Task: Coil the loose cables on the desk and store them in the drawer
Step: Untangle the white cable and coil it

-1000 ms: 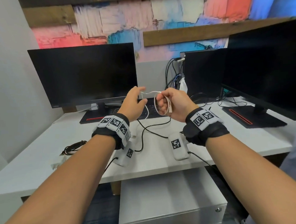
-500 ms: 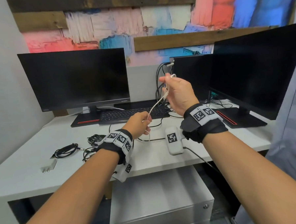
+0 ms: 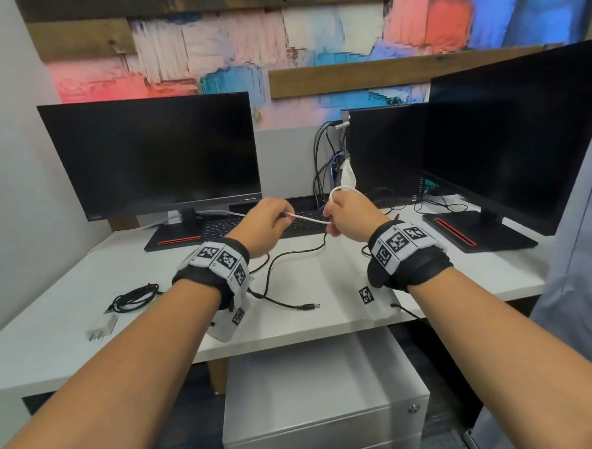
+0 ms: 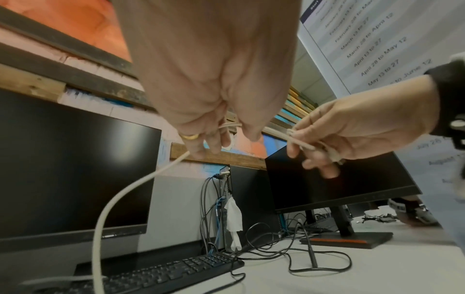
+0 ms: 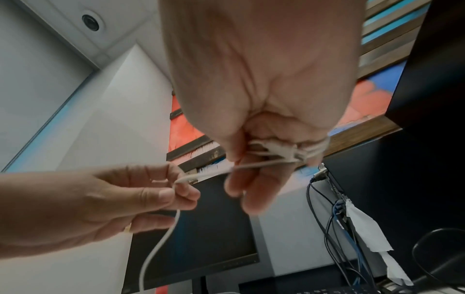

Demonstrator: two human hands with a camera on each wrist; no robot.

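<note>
Head view: one white cable [image 3: 308, 219] stretched between two hands — left hand [image 3: 265, 226] pinching it, right hand [image 3: 350, 216] gripping its coils — above the surface [image 3: 325, 288].

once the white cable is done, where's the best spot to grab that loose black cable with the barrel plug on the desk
Probably the black cable is best pinched just behind its barrel plug, coming straight down from above. The plug end lies flat and free on the bare desk near the front edge, apart from the other cables, so the left hand could start a coil from that end.
</note>
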